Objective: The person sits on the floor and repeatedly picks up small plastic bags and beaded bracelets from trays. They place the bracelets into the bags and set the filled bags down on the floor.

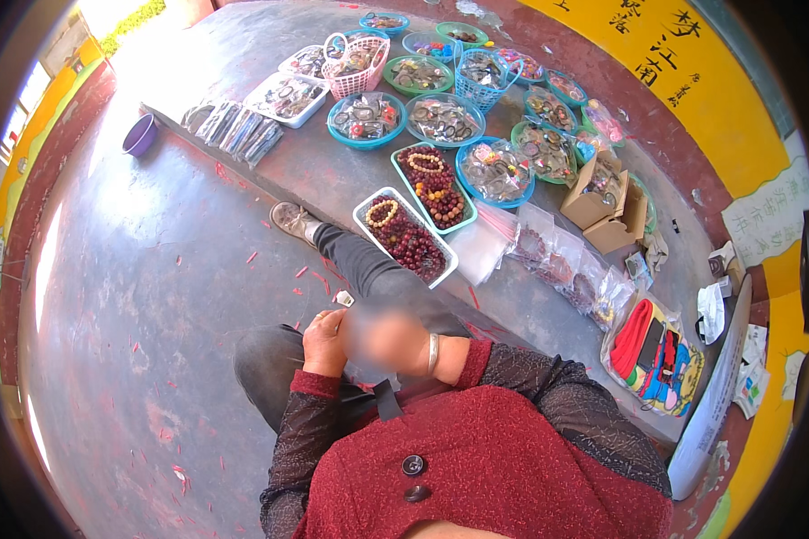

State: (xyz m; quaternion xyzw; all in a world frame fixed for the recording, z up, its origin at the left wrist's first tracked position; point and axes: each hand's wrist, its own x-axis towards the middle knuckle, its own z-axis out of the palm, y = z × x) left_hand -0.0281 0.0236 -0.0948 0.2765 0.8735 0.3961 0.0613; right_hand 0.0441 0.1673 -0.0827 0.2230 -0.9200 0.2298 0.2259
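Note:
My left hand (pixel 324 345), with a ring on a finger, is raised over my lap with its fingers bent and pressed together. Close beside it is my right hand (pixel 408 347), a silver bangle (pixel 433 354) round its wrist. A blurred patch covers the right fingers and the gap between the hands, so whatever they hold is hidden. Just beyond the left fingertips shows a small whitish piece (pixel 343 298); I cannot tell whether it is held. Past my knee stand a white tray (pixel 361 218) and a green-rimmed tray (pixel 466 216), both with dark red bead strings.
Blue basins (pixel 366 142), a pink basket (pixel 360 83) and a blue basket (pixel 482 98) of small packed goods crowd the raised ledge. Cardboard boxes (pixel 617 235), clear bags (pixel 562 254) and a colourful bag (pixel 676 379) lie rightward. A purple basin (pixel 140 136) sits left; red scraps litter the floor.

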